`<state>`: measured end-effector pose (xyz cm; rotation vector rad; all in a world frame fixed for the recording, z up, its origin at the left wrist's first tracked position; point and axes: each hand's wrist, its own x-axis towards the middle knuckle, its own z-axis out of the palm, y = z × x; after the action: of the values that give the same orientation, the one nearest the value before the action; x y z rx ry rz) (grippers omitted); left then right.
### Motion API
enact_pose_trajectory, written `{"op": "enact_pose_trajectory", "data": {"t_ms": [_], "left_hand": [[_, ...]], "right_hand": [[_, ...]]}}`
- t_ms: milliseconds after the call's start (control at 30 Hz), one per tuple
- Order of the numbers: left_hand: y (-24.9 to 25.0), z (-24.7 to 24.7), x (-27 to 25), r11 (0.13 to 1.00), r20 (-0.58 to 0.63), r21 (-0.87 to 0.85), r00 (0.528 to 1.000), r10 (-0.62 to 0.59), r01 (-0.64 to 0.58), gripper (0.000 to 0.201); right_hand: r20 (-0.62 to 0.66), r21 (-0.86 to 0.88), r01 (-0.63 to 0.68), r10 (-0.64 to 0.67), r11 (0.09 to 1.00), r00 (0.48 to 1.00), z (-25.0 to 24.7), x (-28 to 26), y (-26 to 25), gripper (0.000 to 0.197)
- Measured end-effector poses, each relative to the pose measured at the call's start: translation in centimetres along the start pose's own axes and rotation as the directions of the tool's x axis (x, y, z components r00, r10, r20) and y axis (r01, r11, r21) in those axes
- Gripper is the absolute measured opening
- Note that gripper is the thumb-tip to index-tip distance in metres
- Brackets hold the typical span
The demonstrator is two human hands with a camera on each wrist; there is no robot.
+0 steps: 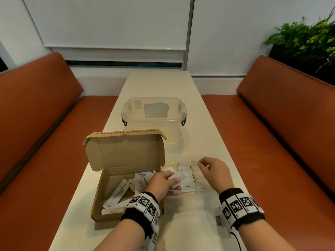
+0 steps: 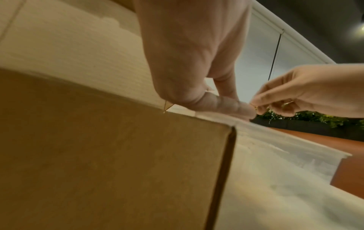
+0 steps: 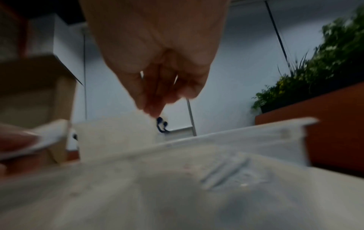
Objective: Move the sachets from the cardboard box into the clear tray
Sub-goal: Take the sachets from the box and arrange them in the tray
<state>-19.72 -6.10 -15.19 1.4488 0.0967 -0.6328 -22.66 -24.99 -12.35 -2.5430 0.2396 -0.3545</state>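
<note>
1. The box sits open in the lower left of the head view, lid up, with white sachets lying loose inside.
2. Just right of the box lies the tray, low and clear, with several sachets already flat in its compartments; one reads "Pepper".
3. The left hand hangs over the seam between box and tray, thumb and fingers pinching a white sachet above the tray's left side.
4. The right hand hovers over the tray's upper right corner, fingertips drawn together in a pinch. Whether anything is between them, I cannot tell; the right wrist view is blurred.
5. From the left wrist view, the left fingers lie pressed together just above the box edge, with the right hand close beside them.
6. Behind, toward the frame's centre, a lidded tub stands on the table.
7. A plant fills the upper right corner.
</note>
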Motion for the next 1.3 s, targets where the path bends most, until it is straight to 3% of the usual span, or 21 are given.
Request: {"op": "enact_pose_trajectory", "data": {"t_ms": [100,200,333,467,567,667,767,867,1167,1300], "left_hand": [[0.3,0.4,-0.2,0.999,0.002,-0.014,0.999,0.038,-0.038,0.014],[0.5,0.5,-0.6,0.998,0.033,-0.001,0.998,0.061,-0.061,0.020],[0.7,0.6,-1.2,0.999,0.005,0.001,0.999,0.053,-0.053,0.015],[1.2,0.9,-1.4,0.993,-0.033,-0.116,0.999,-0.016,0.012,0.010],[0.8,0.8,-1.3,0.997,-0.044,-0.010,0.996,0.081,-0.082,0.003],[0.3,0.6,-1.1,0.977,-0.079,0.138,0.982,0.174,-0.162,0.009],[0.1,0.3,-0.5,0.845,-0.099,0.500,0.957,0.271,-0.188,0.013],[0.2,0.4,-0.2,0.695,-0.071,0.704,0.959,0.276,-0.147,0.002],[0.6,1.9,0.9,0.374,-0.054,0.924,0.943,0.330,-0.079,0.016],[0.8,2.3,1.0,0.290,-0.027,0.954,0.943,0.331,-0.074,0.018]], "right_hand": [[0.184,0.267,-0.088,0.039,0.959,0.982,0.3,-0.9,-1.8,0.011],[0.285,0.342,-0.149,0.049,0.928,0.957,0.5,-1.4,-2.7,0.014],[0.257,0.407,-0.164,0.060,0.899,0.964,0.3,-1.7,-2.7,0.010],[0.206,0.452,-0.196,0.112,0.870,0.972,0.1,-1.9,-2.2,0.008],[0.214,0.432,-0.217,0.135,0.875,0.968,0.3,-1.9,-1.6,0.003],[0.247,0.314,-0.168,0.090,0.934,0.965,0.5,-1.7,-1.2,0.010],[0.298,0.101,-0.085,0.051,0.991,0.953,0.7,-1.5,-0.9,0.010],[0.332,-0.010,-0.065,0.065,0.998,0.941,0.9,-1.3,-0.5,0.007],[0.355,-0.157,-0.032,0.087,0.987,0.931,2.0,-0.9,-0.5,0.015],[0.350,-0.200,-0.005,0.076,0.980,0.934,2.7,-0.9,-0.3,0.018]]}}
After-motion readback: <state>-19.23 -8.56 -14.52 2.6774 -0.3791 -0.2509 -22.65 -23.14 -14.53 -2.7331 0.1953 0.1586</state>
